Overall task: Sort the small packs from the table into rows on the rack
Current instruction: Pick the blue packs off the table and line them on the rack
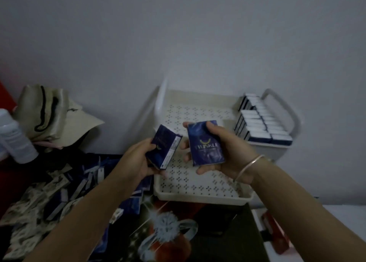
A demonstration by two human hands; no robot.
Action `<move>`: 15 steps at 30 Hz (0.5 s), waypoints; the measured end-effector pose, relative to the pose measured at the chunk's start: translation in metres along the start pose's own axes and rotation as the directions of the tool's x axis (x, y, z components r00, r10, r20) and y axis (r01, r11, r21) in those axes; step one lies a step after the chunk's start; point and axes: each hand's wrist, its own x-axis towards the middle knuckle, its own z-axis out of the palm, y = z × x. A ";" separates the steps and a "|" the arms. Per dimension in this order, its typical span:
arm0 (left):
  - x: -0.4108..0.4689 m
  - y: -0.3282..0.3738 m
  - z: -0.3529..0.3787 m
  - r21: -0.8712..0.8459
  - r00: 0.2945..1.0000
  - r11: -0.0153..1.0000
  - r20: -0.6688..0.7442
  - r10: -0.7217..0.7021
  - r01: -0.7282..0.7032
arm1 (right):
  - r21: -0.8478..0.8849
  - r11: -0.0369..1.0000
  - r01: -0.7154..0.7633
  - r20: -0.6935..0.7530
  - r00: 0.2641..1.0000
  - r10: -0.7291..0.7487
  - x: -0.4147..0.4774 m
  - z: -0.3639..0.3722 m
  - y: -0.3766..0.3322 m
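**Hand and pack status**

1. L hand [138,158]: you are gripping 1 dark blue pack [165,146], thumb and fingers curling round its lower half. This pack is tilting to the right, w/ its white-labelled side showing. It is hanging just above the left edge of the rack [198,190]; contact w/ the rack cannot be told.
2. R hand [223,152]: you are holding a 2nd pack [206,142], front face up, "TWINKLE" legible. Your fingers are wrapping under it and showing at its left edge, and your thumb is pressing near its top right corner. This pack is hanging over the middle of the rack, near the 1st one but apart from it. A thin bangle [249,166] is sitting on your R wrist.

**Rack**

3. The white perforated rack is sitting toward the far right of the table [198,232], against the wall. 2 rows of sorted packs [261,123] are standing on edge along the rack's right edge, reaching toward its far right corner. Qty not readable.

**Table**

4. A loose pile of packs [65,188] is lying toward the table's left edge, beside the rack's near left corner.
5. A beige hat [53,115] is lying at the far left corner, w/ a white bottle [13,139] just beside it at the left edge.
6. A red item [275,232] is lying at the right edge, too blurred to ID.
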 end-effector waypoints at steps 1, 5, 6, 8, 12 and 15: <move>0.000 0.005 0.009 0.013 1.000 1.000 0.020 0.024 -0.025 | -0.022 1.000 0.019 -0.040 0.999 -0.019 -0.003 -0.007 -0.014; 0.007 0.020 0.044 0.063 0.992 0.991 0.049 0.113 -0.116 | -0.311 0.944 0.112 -0.309 0.927 -0.212 -0.001 -0.035 -0.074; 0.010 0.023 0.050 0.072 0.989 0.988 0.057 0.134 -0.138 | -0.345 0.929 0.135 -0.389 0.880 -0.273 0.002 -0.042 -0.089; 0.018 0.028 0.063 0.091 0.985 0.982 0.062 0.159 -0.164 | -0.467 0.867 0.173 -0.474 0.779 -0.411 0.009 -0.063 -0.119; 0.040 0.032 0.091 0.119 0.984 0.976 0.011 0.181 -0.181 | -0.781 0.621 0.064 -0.414 0.691 -0.592 0.026 -0.125 -0.146; 0.057 0.032 0.108 0.149 0.983 0.972 -0.001 0.185 -0.183 | -0.900 0.412 -0.145 -0.400 0.652 -0.644 0.044 -0.156 -0.138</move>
